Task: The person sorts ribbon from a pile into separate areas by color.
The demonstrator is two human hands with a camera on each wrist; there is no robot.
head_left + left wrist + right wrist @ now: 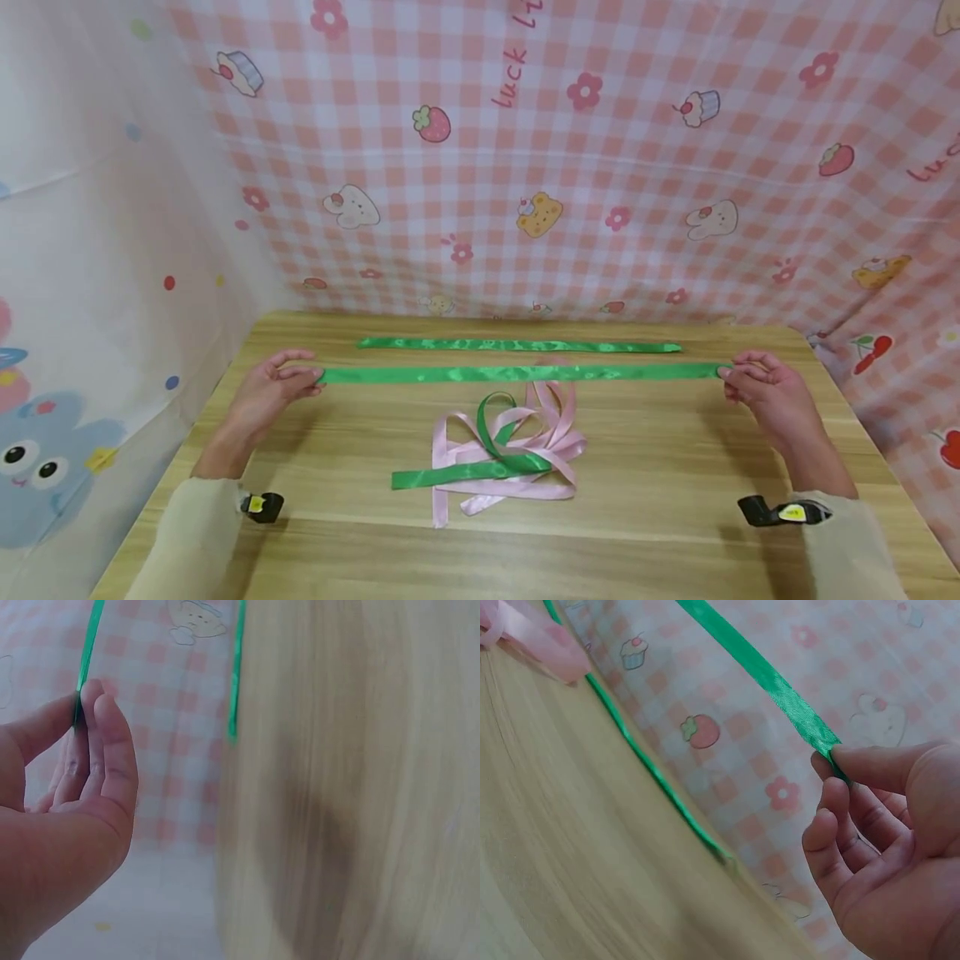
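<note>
A green satin ribbon [517, 374] stretches straight and taut between both hands, raised above the table. My left hand [273, 387] pinches its left end between thumb and fingers; the left wrist view shows the ribbon [88, 649] edge-on there. At the other end, my right hand [768, 396] pinches the ribbon [769, 682] between thumb and forefinger, the other fingers loosely bent. Below the held strip lies a loose heap of pink ribbon [480, 492], with another green ribbon [427, 478] curled over and through it.
A separate green ribbon [517, 344] lies straight along the back of the wooden table [637, 550]. Behind the table hangs a pink checked cloth [480, 183], with a white patterned cloth [187, 225] on the left.
</note>
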